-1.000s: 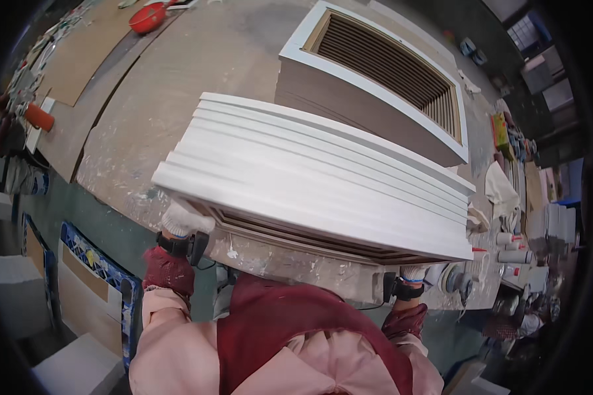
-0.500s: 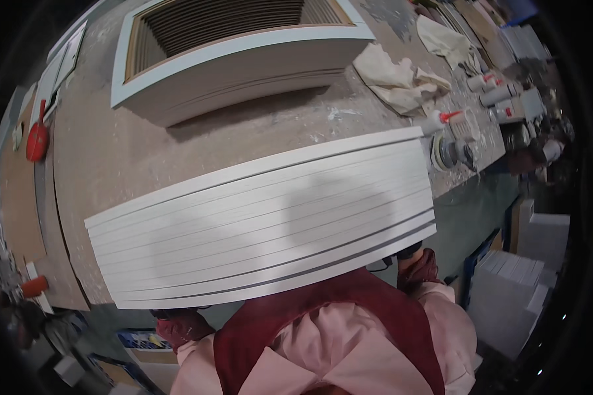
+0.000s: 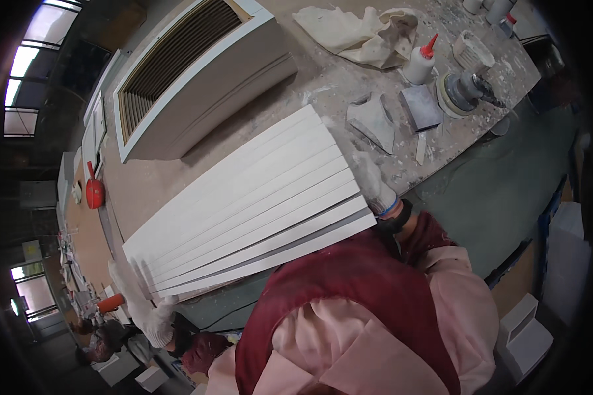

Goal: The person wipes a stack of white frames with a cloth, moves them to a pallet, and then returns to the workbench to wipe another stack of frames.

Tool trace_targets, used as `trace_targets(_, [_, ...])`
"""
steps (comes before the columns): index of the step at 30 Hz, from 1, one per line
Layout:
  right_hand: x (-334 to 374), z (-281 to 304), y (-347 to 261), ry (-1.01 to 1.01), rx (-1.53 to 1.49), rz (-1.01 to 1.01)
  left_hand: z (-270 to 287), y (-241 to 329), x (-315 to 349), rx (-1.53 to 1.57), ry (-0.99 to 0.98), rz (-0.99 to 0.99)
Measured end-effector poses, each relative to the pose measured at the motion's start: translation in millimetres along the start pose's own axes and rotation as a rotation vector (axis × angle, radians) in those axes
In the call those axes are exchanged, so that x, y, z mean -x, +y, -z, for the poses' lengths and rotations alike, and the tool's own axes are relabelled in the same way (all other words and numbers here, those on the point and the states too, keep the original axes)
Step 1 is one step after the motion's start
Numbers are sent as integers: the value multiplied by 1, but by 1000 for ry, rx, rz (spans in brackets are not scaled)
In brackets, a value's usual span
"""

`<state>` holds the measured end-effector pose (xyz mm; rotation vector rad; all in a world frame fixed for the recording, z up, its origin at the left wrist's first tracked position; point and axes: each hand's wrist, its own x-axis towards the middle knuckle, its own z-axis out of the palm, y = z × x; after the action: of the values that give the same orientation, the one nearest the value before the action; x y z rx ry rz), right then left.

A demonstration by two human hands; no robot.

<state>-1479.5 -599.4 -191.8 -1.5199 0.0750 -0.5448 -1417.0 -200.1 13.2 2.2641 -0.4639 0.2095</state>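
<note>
A bundle of long white boards [image 3: 257, 204], lying edge to edge with dark gaps between the lower ones, spans the space in front of me at the bench's near edge. At its left end is my left hand [image 3: 146, 304] in a white knit glove, closed around the end. My right hand [image 3: 370, 185], also gloved in white, presses against the right end, its fingers partly hidden. The bundle slants, its right end farther away than its left.
Beyond the boards stands a stack of white frames [image 3: 234, 82]. At the right of the workbench [image 3: 329, 85] lie a cream cloth [image 3: 359, 36], a red-tipped white glue bottle [image 3: 420, 62], a sander [image 3: 464, 92] and a grey block [image 3: 420, 108]. A red-handled tool [image 3: 94, 191] lies left.
My view has swung to the right. The boards look more steeply slanted, and both gloved hands, hidden under or behind the boards before, now show at the two ends.
</note>
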Motion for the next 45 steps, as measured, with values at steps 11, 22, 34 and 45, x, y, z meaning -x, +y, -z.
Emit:
trace_targets(11, [-7, 5, -3, -56, 29, 171, -71, 78, -75, -838, -750, -509])
trace_targets(22, [-17, 22, 15, -378, 25, 314, -85, 75, -70, -796, -732, -564])
trace_targets(34, [-39, 8, 27, -655, -135, 242, -93, 72, -72, -765, -746, -542])
trace_targets(45, [-41, 5, 44, -583, -393, 99, -96, 77, -73, -818, -758, -522])
